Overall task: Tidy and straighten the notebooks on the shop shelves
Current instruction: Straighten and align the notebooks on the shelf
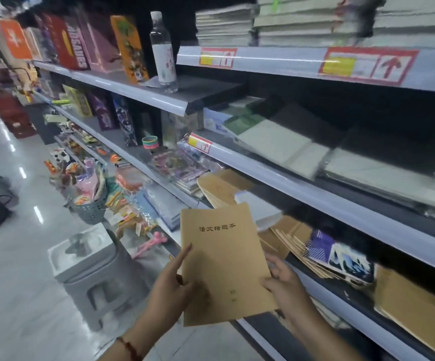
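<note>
I hold a tan notebook (224, 264) with dark printed characters upright in front of the shelves. My left hand (174, 285) grips its left edge, fingers along the side and thumb on the cover. My right hand (284, 280) grips its right edge. Behind it, more tan notebooks (219, 188) lie in a slanted pile on the shelf, and another untidy tan stack (289, 238) leans to the right beside blue-and-white patterned notebooks (346, 256).
Shelf rails (315, 194) run diagonally to the right. Pale notebooks (276, 142) lie on the middle shelf, stacks (226, 24) above. A water bottle (163, 50) stands on the upper left shelf. A grey stool (99, 274) and a basket of toys (88, 194) stand in the aisle.
</note>
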A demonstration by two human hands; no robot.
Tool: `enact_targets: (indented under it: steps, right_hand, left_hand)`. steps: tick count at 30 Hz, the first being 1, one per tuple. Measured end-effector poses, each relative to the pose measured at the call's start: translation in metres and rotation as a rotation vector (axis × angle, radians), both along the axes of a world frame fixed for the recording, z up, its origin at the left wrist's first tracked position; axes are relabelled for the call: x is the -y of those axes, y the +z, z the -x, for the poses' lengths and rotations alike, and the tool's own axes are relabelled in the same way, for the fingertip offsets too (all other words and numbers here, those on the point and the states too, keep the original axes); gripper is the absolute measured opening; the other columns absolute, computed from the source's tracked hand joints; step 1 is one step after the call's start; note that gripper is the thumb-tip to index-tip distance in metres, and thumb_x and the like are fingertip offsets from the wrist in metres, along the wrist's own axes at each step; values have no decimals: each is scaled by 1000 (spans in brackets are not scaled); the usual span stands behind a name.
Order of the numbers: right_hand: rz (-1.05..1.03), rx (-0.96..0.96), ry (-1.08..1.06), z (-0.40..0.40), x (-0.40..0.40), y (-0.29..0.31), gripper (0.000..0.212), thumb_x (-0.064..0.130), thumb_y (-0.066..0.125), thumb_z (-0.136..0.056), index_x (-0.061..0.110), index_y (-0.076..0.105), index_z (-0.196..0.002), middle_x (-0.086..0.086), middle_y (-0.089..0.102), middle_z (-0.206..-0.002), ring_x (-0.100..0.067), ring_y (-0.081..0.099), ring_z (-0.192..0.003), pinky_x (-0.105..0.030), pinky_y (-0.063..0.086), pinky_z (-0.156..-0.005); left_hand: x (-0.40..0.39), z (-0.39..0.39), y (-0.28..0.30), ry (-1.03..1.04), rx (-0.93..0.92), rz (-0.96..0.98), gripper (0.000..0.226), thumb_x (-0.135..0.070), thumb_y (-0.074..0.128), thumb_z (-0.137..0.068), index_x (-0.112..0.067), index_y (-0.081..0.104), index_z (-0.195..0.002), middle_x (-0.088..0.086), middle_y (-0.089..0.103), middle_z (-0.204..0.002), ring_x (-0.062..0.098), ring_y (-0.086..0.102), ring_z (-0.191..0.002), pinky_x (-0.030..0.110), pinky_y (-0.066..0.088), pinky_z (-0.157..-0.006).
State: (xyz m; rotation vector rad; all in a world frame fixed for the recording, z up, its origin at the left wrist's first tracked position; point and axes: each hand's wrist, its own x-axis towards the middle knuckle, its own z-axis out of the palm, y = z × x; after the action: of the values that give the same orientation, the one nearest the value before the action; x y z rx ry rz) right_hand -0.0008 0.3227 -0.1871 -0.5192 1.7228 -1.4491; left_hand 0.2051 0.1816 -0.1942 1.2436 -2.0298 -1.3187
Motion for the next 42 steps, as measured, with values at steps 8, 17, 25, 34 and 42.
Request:
enact_targets:
  steps: [8,17,25,34,42]
  right_hand:
    - [-40,49,-145,15,122,-36,51,-13,52,-89,26,63,-121,7,75,-108,-13,70,-99,-25,51,-73]
    - [-68,75,-438,-8,242,-46,52,-13,55,-86,23,64,-122,1,75,-108,-20,71,-98,-28,51,-72]
    - [-64,52,-445,-5,288,-41,57,-13,49,-90,29,62,-126,9,73,-112,-3,68,-95,-15,49,-68]
    - [-101,-46,-607,9,317,-53,50,-12,53,-85,25,69,-114,9,71,-103,-3,67,-89,-16,53,-70]
    - [-215,-271,-633,-17,337,-76,40,15,71,-87,32,54,-119,6,57,-125,-7,59,-107,-17,52,-85]
  left_hand:
    - [145,34,-21,-171,-12,-11,69,-18,69,-85,-58,39,-133,-11,64,-106,4,68,-82,28,58,-76]
    - [309,70,-26,-443,-18,-89,70,7,56,-92,-52,44,-128,-18,67,-102,-3,69,-86,15,53,-68]
    - [376,117,-30,-533,26,-105,67,12,49,-93,-41,48,-134,0,66,-113,8,63,-93,13,48,-64]
    - [392,148,-42,-514,-49,-81,54,-10,65,-94,-59,51,-114,-14,64,-114,13,65,-97,24,48,-69]
    - [409,142,-63,-745,93,-233,71,-1,68,-90,-36,35,-143,5,59,-116,16,59,-69,20,45,-49]
